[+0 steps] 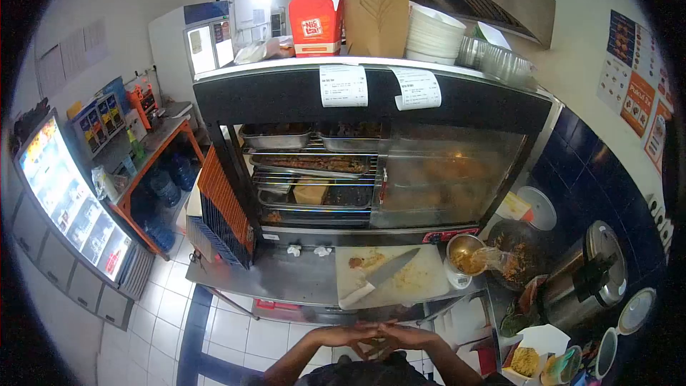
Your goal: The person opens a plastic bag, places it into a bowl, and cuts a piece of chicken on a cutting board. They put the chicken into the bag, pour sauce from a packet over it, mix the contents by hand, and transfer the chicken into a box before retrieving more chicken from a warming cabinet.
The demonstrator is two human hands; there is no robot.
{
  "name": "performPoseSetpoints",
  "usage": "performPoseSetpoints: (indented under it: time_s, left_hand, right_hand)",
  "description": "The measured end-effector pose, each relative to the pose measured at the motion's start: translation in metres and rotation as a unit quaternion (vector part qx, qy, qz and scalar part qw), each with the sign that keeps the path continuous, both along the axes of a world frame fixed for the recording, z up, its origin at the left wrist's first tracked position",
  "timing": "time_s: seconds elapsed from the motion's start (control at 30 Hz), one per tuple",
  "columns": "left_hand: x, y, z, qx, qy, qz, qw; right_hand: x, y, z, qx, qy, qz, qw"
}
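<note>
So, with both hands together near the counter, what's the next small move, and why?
Probably part them and bring the right hand forward to the knife on the cutting board. The left hand and right hand touch each other and hold nothing, while the knife lies untouched on the board, the nearest tool to them.

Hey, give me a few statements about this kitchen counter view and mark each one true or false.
1. A knife lies on the cutting board. True.
2. The left hand grips the knife. False: it meets the right hand close to the body, apart from the knife.
3. Two paper slips hang on the food warmer front. True.
4. The red carton stands on the cutting board. False: it stands on top of the food warmer.
</note>
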State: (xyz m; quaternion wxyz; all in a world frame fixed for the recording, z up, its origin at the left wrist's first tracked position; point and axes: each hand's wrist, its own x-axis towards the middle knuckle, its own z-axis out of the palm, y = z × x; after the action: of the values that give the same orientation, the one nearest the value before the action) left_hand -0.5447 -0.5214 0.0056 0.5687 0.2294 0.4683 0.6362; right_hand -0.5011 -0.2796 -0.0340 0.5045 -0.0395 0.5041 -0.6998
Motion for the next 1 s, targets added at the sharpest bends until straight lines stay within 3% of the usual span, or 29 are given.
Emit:
performPoseSetpoints:
  time_s: [0.03, 0.1, 0.13, 0.17, 0.2, 0.23, 0.27, 0.3, 0.33, 0.37, 0.47, 0.5, 0.53, 0.57, 0.63, 0.67, 0.73, 0.77, 0.83, 0.9, 0.93, 1.0]
  left_hand:
    - [-0.002, -0.004, 0.007, -0.056, 0.092, -0.019, 0.994]
    - [-0.035, -0.033, -0.047, -0.09, 0.073, -0.013, 0.993]
    - [-0.053, -0.051, -0.072, -0.14, 0.23, 0.079, 0.96]
    - [-0.058, -0.057, -0.071, -0.186, 0.376, 0.168, 0.892]
    - [-0.053, -0.054, -0.073, -0.186, 0.377, 0.168, 0.892]
    - [-0.037, -0.04, -0.046, -0.097, 0.321, 0.367, 0.868]
    - [-0.023, -0.022, -0.023, -0.004, 0.247, 0.547, 0.8]
    - [-0.017, 0.001, -0.006, 0.042, 0.263, 0.588, 0.764]
    - [-0.009, 0.025, 0.007, 0.088, 0.279, 0.626, 0.723]
    - [0.008, 0.047, 0.017, 0.088, 0.28, 0.625, 0.723]
    - [0.053, 0.092, 0.04, 0.071, 0.569, 0.468, 0.673]
    - [0.049, 0.086, 0.044, 0.073, 0.572, 0.469, 0.669]
    - [0.037, 0.074, 0.052, 0.101, 0.514, 0.451, 0.723]
    - [0.034, 0.064, 0.057, 0.123, 0.444, 0.427, 0.778]
    - [0.042, 0.053, 0.067, 0.113, 0.431, 0.464, 0.766]
    - [0.039, 0.049, 0.076, 0.112, 0.425, 0.498, 0.747]
    - [0.035, 0.045, 0.095, 0.114, 0.412, 0.565, 0.705]
    - [0.034, 0.044, 0.101, 0.114, 0.405, 0.597, 0.683]
    - [0.037, 0.05, 0.103, 0.115, 0.398, 0.627, 0.66]
    - [0.048, 0.067, 0.095, 0.116, 0.48, 0.453, 0.742]
    - [0.043, 0.065, 0.092, 0.118, 0.483, 0.453, 0.74]
    - [0.035, 0.055, 0.082, 0.151, 0.451, 0.45, 0.756]
  right_hand:
    - [-0.001, 0.01, 0.012, 0.0, 0.0, -0.003, 1.0]
    - [-0.004, 0.042, 0.027, 0.145, 0.166, -0.013, 0.975]
    - [-0.001, 0.046, 0.032, 0.146, 0.166, -0.013, 0.975]
    - [0.004, 0.048, 0.036, 0.177, 0.231, -0.211, 0.933]
    - [0.005, 0.048, 0.039, 0.199, 0.287, -0.4, 0.847]
    - [0.001, 0.043, 0.043, 0.198, 0.286, -0.402, 0.847]
    - [-0.003, 0.032, 0.049, 0.143, 0.336, -0.503, 0.783]
    - [-0.006, 0.021, 0.055, 0.087, 0.381, -0.595, 0.703]
    - [-0.007, 0.006, 0.059, 0.086, 0.379, -0.597, 0.702]
    - [-0.006, -0.016, 0.065, 0.05, 0.38, -0.576, 0.723]
    - [-0.001, -0.077, 0.089, -0.064, 0.378, -0.498, 0.778]
    - [-0.003, -0.083, 0.098, -0.102, 0.38, -0.468, 0.791]
    - [-0.013, -0.077, 0.11, -0.106, 0.389, -0.465, 0.788]
    - [-0.016, -0.065, 0.121, -0.093, 0.435, -0.485, 0.753]
    - [-0.013, -0.044, 0.136, -0.063, 0.513, -0.519, 0.681]
    - [-0.014, -0.039, 0.143, -0.066, 0.514, -0.517, 0.681]
    - [-0.016, -0.032, 0.155, -0.064, 0.539, -0.566, 0.621]
    - [-0.014, -0.037, 0.156, -0.067, 0.54, -0.565, 0.62]
    - [-0.005, -0.064, 0.151, -0.036, 0.532, -0.503, 0.68]
    - [0.008, -0.093, 0.142, -0.001, 0.514, -0.44, 0.736]
    - [0.008, -0.097, 0.141, 0.015, 0.508, -0.405, 0.76]
    - [-0.003, -0.08, 0.147, -0.012, 0.515, -0.426, 0.744]
